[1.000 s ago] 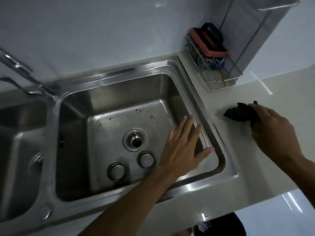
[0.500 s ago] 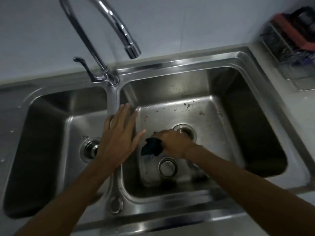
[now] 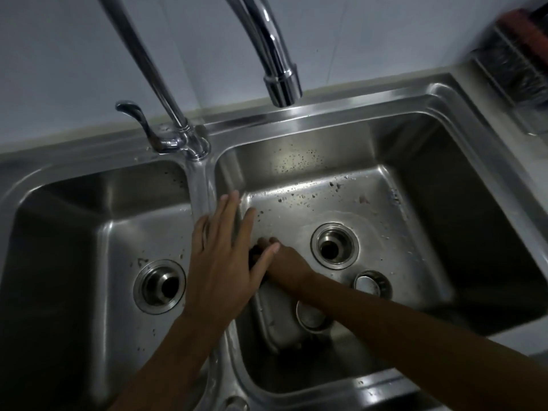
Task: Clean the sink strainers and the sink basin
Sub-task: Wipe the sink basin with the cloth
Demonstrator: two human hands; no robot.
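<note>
In the left steel basin [image 3: 74,232] a round drain [image 3: 160,286] gapes; the left hand [image 3: 222,262] lies flat, fingers spread, over the divider. The right hand [image 3: 286,265] clamps a dark cloth [image 3: 255,254] on the speckled right basin [image 3: 415,218] floor, beside two round metal strainers [image 3: 372,284].

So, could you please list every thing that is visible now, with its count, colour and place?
Sink basin: two, steel, side by side; dark specks in the right one.
Drain: two, steel, one open in each basin floor.
Strainer: two, steel, loose on the right basin floor, near its drain.
Tap: one, chrome, spout above the right basin.
Tap lever: one, chrome, behind the divider.
Wire rack: one, metal, far right, blurred.
Cloth: one, dark, mostly hidden under the hands.
Left hand: flat, open, over the divider.
Right hand: in the right basin, grip on the cloth.
</note>
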